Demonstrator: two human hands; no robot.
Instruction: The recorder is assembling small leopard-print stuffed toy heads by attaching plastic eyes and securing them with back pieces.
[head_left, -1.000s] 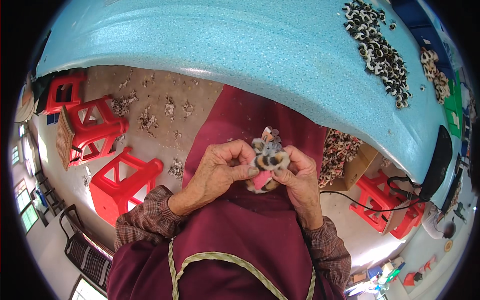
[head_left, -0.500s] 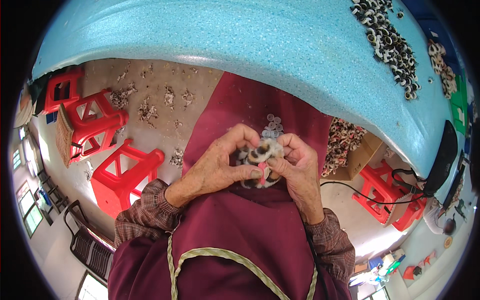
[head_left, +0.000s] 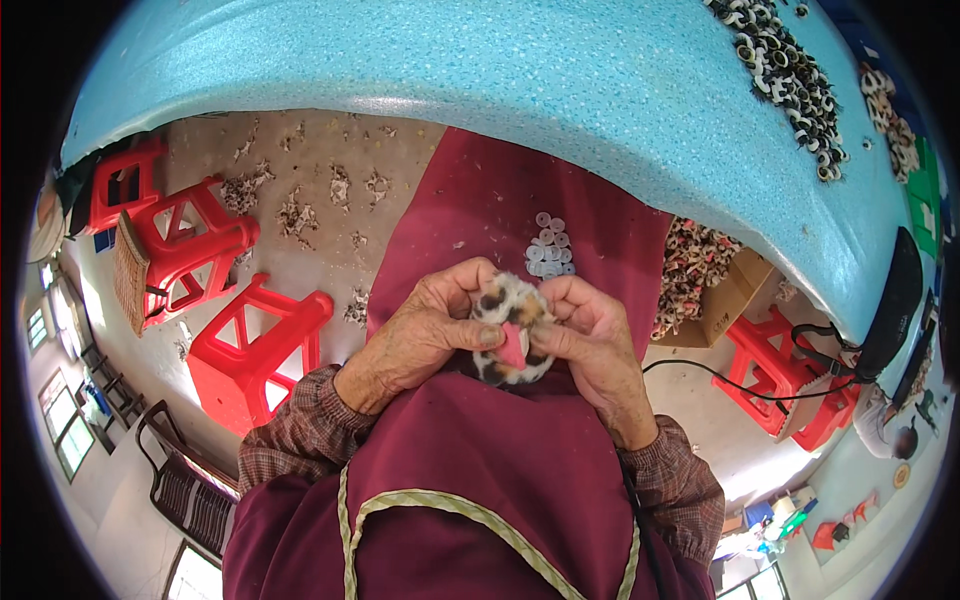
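Over my lap, a small furry plush piece, white with black and orange patches, is held between both hands. A pink patch shows in its middle, facing me. My left hand pinches the piece's left edge, with the thumb lying against the pink. On the other side, my right hand grips the edge between thumb and fingers, the thumb also near the pink. Just beyond my hands, several small translucent plastic discs lie on the maroon apron cloth.
A blue speckled table cover spans the far side, bearing a heap of black-and-white ring-shaped pieces. Red stools stand left and right. A cardboard box beside mottled fabric pieces is at right. Scraps litter the floor.
The plush piece has been turned and spread, so more of the pink patch shows. My hands have moved slightly apart and nearer to me, uncovering more of the discs.
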